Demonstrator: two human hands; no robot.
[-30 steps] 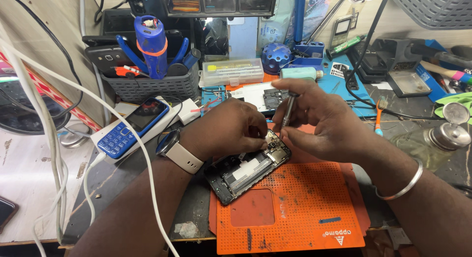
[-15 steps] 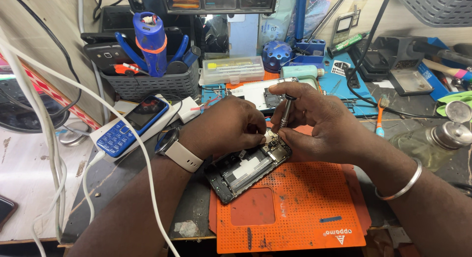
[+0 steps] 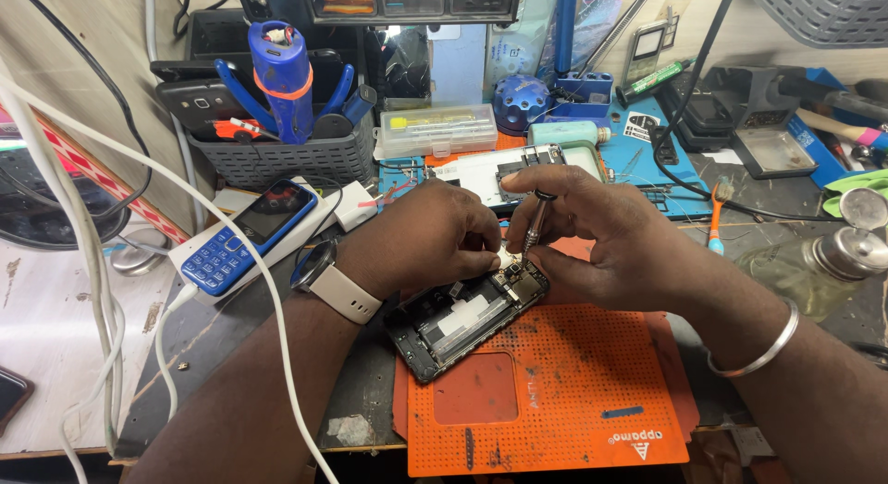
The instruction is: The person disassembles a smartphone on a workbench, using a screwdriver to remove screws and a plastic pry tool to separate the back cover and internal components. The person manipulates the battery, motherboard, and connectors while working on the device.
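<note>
Left hand [image 3: 421,239] pinching top edge of opened phone [image 3: 467,315] on orange mat [image 3: 555,401]; right hand [image 3: 601,234] pinching screwdriver [image 3: 534,227], tip at phone's 1 o'clock corner.

Blue keypad phone [image 3: 242,236], left of centre: dark screen, faint reddish reflection. Clear rectangular plastic case [image 3: 437,130], upper centre, yellow item inside. Small white label with dark print [image 3: 639,126] on blue mat, upper right. Grey screened handset [image 3: 645,51] propped behind.

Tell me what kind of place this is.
Most likely a phone repair bench. The right hand turns a small screwdriver into an opened phone on an orange perforated repair mat, with a grey tool basket behind.
</note>
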